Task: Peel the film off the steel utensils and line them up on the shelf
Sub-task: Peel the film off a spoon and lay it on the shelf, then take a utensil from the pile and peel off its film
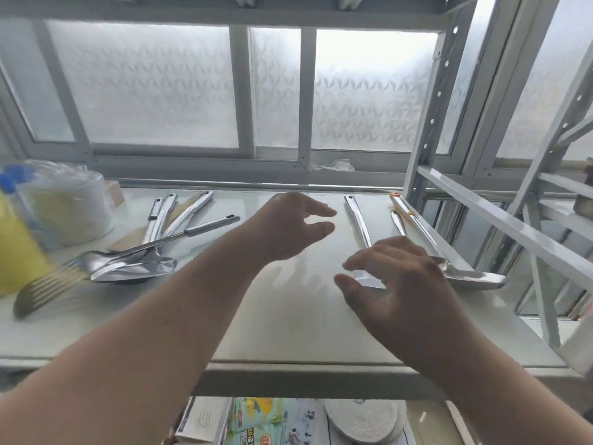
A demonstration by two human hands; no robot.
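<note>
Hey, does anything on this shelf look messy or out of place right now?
Yes. The utensil pile at the left of the shelf lies crossed and overlapping, handles fanning out, unlike the lined-up utensils on the right. A crumpled scrap, perhaps film, sits on the window ledge behind. Both hands hover, holding nothing.

Just beyond the right hand's fingertips [348,264], the laid-out utensils [358,220] are showing bright, mirror-polished steel, smooth and throwing white glare. Well to the left of the left hand's fingers [317,209], the heaped utensils [134,261] are gleaming with the same glossy metal, one handle looking duller and brushed. Under both hands the shelf [288,316] is looking pale, smooth and faintly glossy, with a painted metal frame. Behind the fingers, the window glass [144,85] is appearing frosted and patterned.
</note>
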